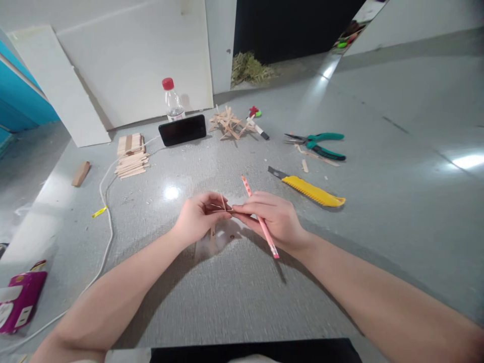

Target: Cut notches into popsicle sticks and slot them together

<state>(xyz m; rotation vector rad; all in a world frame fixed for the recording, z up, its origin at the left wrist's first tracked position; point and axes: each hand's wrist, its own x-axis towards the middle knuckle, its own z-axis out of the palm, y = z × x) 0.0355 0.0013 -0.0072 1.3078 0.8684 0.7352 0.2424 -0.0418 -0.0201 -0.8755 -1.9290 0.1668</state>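
My left hand [194,217] is closed, its fingertips pinching thin wooden craft sticks [224,202], one of which points upward across the others. From the other side my right hand [278,217] meets it, thumb and fingers pressed on the same small sticks. A pink pencil [267,236] is also tucked through the right hand, its eraser end toward me. How the sticks join is partly hidden by my fingers. Below the hands, a marked wooden stick piece [212,236] lies on a pale sheet on the grey table [242,297].
Beyond my right hand lie a yellow utility knife [313,191] with its blade exposed and green-handled pliers [321,144]. Further back are a stick structure [227,123], a phone [182,130], a bottle [174,103] and stacked craft sticks [132,164]. A white cable [111,227] runs along the left.
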